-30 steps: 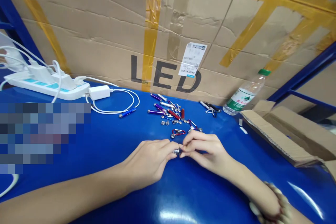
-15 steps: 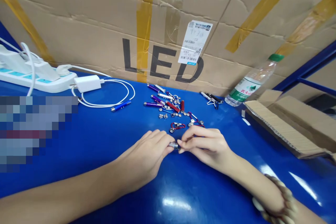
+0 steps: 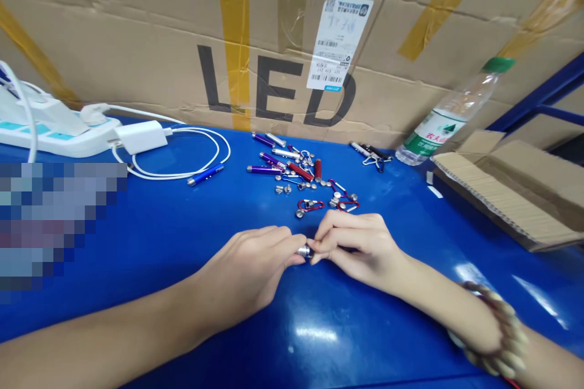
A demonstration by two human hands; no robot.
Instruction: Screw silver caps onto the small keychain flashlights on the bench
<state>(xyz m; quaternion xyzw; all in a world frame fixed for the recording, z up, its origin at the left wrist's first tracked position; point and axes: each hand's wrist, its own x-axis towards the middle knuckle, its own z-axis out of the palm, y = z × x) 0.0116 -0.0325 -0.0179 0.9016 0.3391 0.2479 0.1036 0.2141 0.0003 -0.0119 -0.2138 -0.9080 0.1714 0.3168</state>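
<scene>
My left hand is closed round a small metal penlight; only its silver end shows past the thumb and forefinger. The fingertips of my right hand are pinched at that end, and whatever small part lies between them is hidden. Just beyond the hands lie red carabiner clips and small silver caps. Farther back is a loose group of purple penlights, red penlights and a white penlight. A blue penlight lies apart on the left.
A large cardboard box marked LED stands along the back. At right are a water bottle, an open cardboard tray and several dark clips and penlights. A power strip and white charger with cable sit left on the blue table.
The camera view has shifted, so the background sits higher in the picture. Both hands stay together at the penlight, with only a slight shift of the fingers.
</scene>
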